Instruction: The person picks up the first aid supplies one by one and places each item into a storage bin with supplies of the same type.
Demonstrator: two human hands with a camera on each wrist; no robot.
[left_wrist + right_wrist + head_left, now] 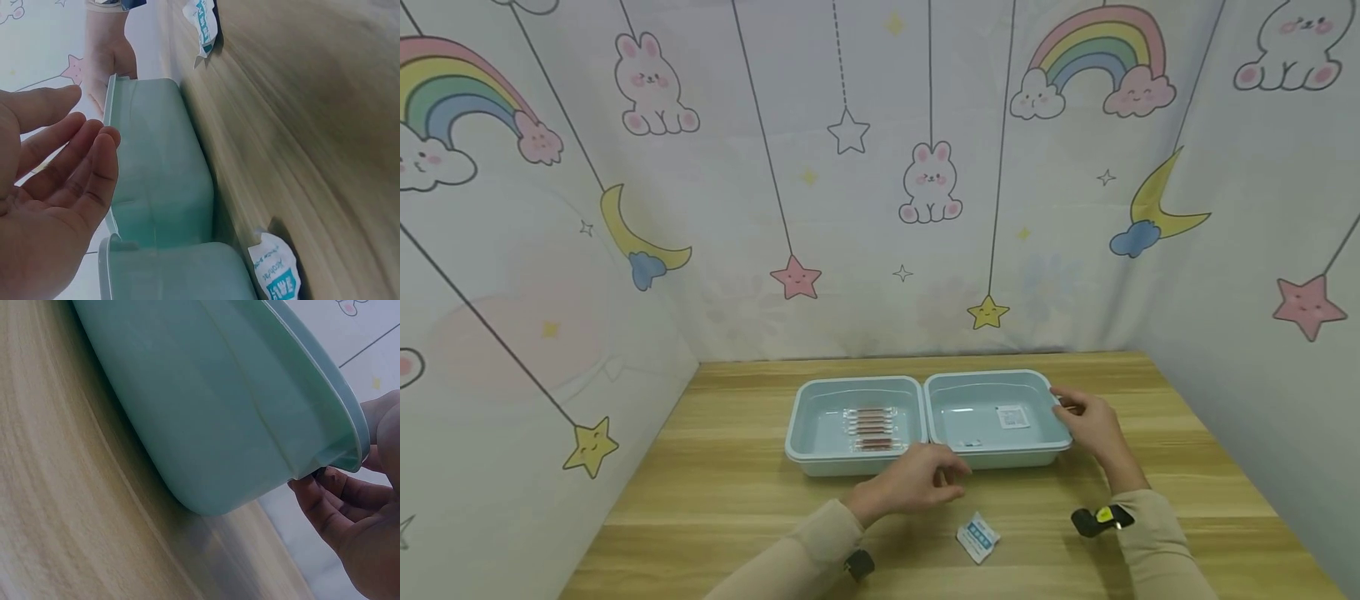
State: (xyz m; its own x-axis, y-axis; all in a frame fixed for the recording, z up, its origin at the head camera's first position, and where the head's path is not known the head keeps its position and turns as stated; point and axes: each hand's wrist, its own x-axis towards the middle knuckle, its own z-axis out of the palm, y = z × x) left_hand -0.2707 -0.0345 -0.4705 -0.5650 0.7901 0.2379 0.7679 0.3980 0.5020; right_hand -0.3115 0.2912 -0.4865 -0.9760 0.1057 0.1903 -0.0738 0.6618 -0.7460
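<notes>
My right hand [1093, 425] grips the right end of a light blue plastic tray [1052, 442]. In the right wrist view, the fingers [319, 506] curl under its rim, with the thumb at the upper side. Inside that tray lie a white square packet [1013, 417] and a small clear-and-white piece [970, 443]. My left hand [913, 479] hovers in front of where the two trays meet, fingers loosely bent and holding nothing. A second light blue tray [801, 425] sits to the left. It holds several reddish-brown sticks [872, 427] in clear wrappers, partly hidden by the front rim.
A crumpled white-and-blue packet [977, 537] lies on the wooden table [700, 500] between my forearms. Another white-and-blue packet [275, 269] shows in the left wrist view. Printed cloth walls [865, 317] stand behind the table and on both sides.
</notes>
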